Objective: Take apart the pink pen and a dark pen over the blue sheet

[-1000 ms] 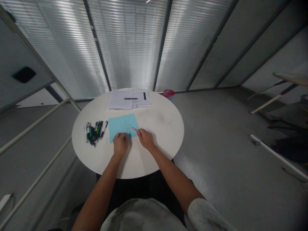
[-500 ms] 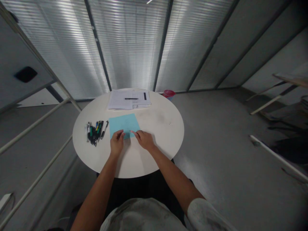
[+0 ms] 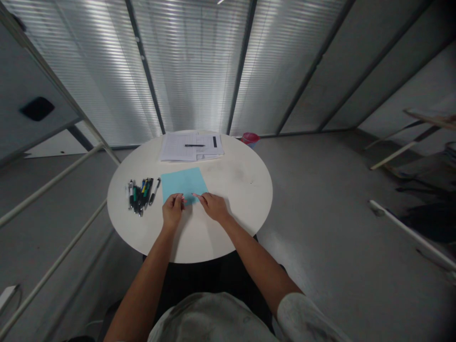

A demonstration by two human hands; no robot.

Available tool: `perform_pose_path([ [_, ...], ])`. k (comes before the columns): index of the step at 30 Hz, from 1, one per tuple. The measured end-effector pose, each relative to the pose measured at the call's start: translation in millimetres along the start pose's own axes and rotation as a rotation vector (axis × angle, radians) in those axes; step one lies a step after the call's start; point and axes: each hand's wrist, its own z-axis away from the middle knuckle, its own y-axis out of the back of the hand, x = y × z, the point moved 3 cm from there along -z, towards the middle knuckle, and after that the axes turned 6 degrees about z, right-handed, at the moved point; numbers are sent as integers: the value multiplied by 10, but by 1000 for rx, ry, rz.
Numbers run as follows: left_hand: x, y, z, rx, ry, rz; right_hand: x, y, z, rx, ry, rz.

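Note:
A light blue sheet of paper (image 3: 184, 181) lies flat on the round white table (image 3: 242, 190) in front of me. My left hand (image 3: 172, 210) is at the sheet's near edge, its fingers curled and pinched on the paper. My right hand (image 3: 214, 207) rests just right of it, fingers drawn together with the fingertips on the same near edge. The two hands are a few centimetres apart. The part of the sheet beneath them is hidden.
Several pens (image 3: 141, 192) lie in a bunch left of the blue sheet. A stack of white printed papers (image 3: 178, 148) with a black pen (image 3: 194, 145) on top sits at the table's far side. A red cup (image 3: 250, 138) stands on the floor beyond.
My left hand has moved up from a fist at the sheet's near edge to a pinch on it. My right hand has shifted slightly left, towards the left hand.

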Motion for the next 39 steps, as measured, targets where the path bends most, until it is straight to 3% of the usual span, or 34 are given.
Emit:
perform_pose_path([
  [18, -54, -15, 0, -159, -18, -25, -27, 33, 6, -43, 20, 20],
  [39, -55, -41, -2, -174, -5, -51, -19, -4, 1, -53, 36, 17],
])
